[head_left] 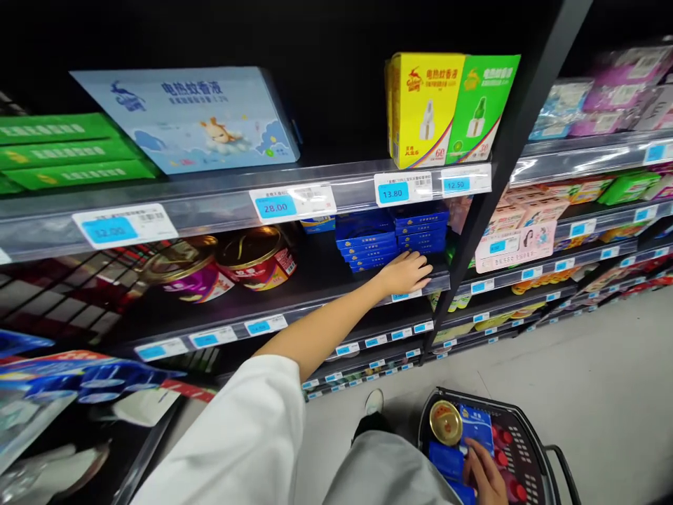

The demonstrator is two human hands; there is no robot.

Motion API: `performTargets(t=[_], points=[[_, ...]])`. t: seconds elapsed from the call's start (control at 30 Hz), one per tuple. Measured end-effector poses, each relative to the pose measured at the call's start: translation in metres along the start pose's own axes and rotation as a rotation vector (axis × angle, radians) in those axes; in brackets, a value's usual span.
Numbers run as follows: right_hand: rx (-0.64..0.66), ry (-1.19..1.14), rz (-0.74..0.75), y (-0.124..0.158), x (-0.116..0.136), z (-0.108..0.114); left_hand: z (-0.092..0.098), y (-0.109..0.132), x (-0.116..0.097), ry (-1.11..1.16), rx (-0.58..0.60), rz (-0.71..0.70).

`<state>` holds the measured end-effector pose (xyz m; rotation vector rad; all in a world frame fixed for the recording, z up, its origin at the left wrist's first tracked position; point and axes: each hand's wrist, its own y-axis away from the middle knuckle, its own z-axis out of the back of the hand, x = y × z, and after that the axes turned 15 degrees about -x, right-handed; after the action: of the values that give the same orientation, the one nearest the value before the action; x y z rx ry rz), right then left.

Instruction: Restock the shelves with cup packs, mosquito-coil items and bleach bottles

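My left hand (406, 273) reaches from a white sleeve to the middle shelf. Its fingers are slightly spread at the front of a right-hand stack of flat blue boxes (423, 231); they seem to touch its lower part. Another stack of blue boxes (366, 242) stands just left. Low in view, my right hand (484, 473) is inside a black shopping basket (536, 438), its bent fingers against a blue box (446, 459). Its grip is partly hidden. Around it lie a round gold-lidded tin (446, 423), a blue packet (477, 423) and red-capped bottles (502, 459).
Above, the shelf holds a light-blue box (205, 123), a yellow box (425, 109) and a green box (486, 109). Two round tins (257, 259) sit left of the blue stacks. A black upright (518, 133) divides the shelving. Grey floor (594, 351) lies beside the basket.
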<state>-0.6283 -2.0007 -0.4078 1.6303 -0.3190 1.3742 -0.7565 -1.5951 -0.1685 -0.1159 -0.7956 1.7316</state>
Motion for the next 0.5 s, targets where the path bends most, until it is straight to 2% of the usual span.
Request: performTargets(t=[0.17,0.33,0.5], points=[[0.073,0.048,-0.003,-0.007,0.005,-0.01,0.001,0.0,0.0,0.005,-0.018,0.01],[0.029,0.123,0.047,-0.011,0.016,-0.021,0.003,-0.001,-0.001,0.0,-0.015,0.017],[0.027,0.135,0.108,-0.016,0.013,-0.026,0.004,-0.003,0.0,-0.001,-0.004,0.039]])
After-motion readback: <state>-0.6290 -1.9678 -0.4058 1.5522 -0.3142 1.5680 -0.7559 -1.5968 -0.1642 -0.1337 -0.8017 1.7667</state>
